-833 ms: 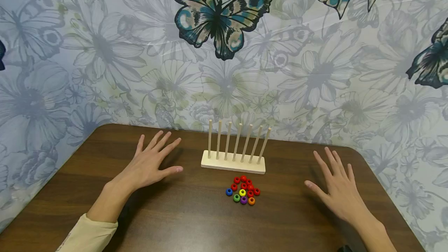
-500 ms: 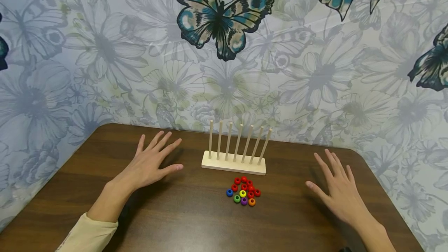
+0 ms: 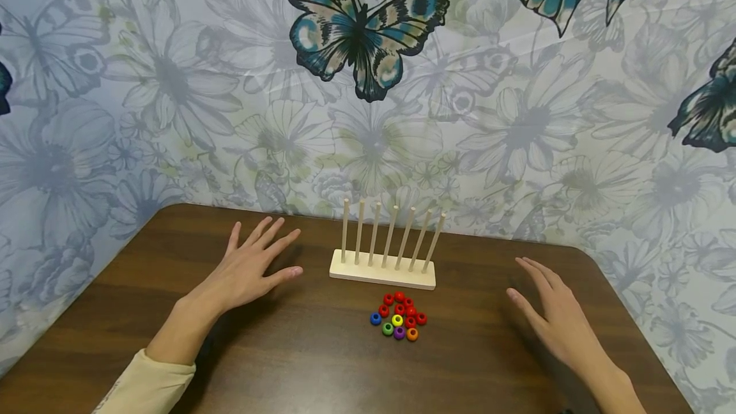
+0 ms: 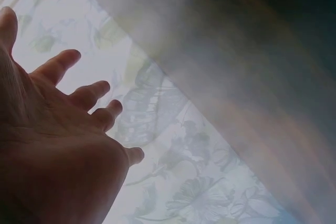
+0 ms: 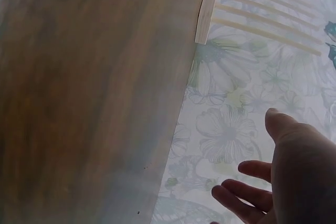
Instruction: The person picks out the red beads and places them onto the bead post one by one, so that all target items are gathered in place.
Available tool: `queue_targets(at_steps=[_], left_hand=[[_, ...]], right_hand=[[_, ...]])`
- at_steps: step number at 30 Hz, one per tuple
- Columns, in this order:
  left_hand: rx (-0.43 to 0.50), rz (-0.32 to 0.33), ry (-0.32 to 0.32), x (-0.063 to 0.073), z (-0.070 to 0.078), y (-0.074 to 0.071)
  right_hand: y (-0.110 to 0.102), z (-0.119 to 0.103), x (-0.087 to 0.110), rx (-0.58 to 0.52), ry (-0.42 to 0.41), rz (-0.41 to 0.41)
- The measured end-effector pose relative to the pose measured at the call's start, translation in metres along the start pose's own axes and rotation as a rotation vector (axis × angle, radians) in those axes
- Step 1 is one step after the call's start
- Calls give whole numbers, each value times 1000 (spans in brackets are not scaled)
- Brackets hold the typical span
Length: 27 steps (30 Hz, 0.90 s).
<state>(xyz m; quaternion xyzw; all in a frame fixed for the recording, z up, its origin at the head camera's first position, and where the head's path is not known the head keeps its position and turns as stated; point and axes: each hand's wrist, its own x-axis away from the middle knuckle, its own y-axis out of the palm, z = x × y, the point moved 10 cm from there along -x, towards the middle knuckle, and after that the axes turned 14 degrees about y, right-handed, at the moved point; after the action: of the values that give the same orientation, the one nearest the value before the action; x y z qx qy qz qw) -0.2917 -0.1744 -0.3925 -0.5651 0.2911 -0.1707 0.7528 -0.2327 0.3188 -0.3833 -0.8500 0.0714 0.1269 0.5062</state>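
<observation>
My left hand (image 3: pixel 244 270) is over the left part of the table, fingers spread and nothing held. On the right side my right hand (image 3: pixel 558 321) has its fingers extended and closer together, also holding nothing. Between them stands a pale wooden peg rack (image 3: pixel 382 273) with several upright bare pegs. Just in front of it lies a cluster of small beads: several red beads (image 3: pixel 399 310), a blue bead (image 3: pixel 375 319), a yellow bead (image 3: pixel 397 320), a green bead (image 3: pixel 388 329), a purple bead (image 3: pixel 399 333) and an orange bead (image 3: pixel 412 335).
The dark brown wooden table (image 3: pixel 299 363) has rounded far corners. Its far edge meets a wall covering (image 3: pixel 241 114) printed with flowers and butterflies. In the right wrist view the rack's base (image 5: pixel 208 9) shows near the table's far edge.
My right hand has turned and drawn its fingers together, where they were spread before. The left hand, peg rack and beads stay in place.
</observation>
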Motion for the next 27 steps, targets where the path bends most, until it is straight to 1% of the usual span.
queue_targets(at_steps=[3,6,10,15,17,23,27], left_hand=[[1,2,6,-3,3,3],[15,3,13,-7,6,5],[55,-4,14,-11,9,9],[95,-10,6,-15,11,12],[110,-10,8,-18,12,12],[161,-11,37,-31,25,19],[179,-18,56,-40,31,25]], right_hand=[[0,-1,1,-4,-2,10],[-1,-3,2,-7,-21,40],[-1,-7,3,-7,-64,75],[3,-16,3,0,-129,84],[4,-18,3,-1,-143,88],[7,-26,4,-37,-175,91],[11,-28,7,-55,-174,82]])
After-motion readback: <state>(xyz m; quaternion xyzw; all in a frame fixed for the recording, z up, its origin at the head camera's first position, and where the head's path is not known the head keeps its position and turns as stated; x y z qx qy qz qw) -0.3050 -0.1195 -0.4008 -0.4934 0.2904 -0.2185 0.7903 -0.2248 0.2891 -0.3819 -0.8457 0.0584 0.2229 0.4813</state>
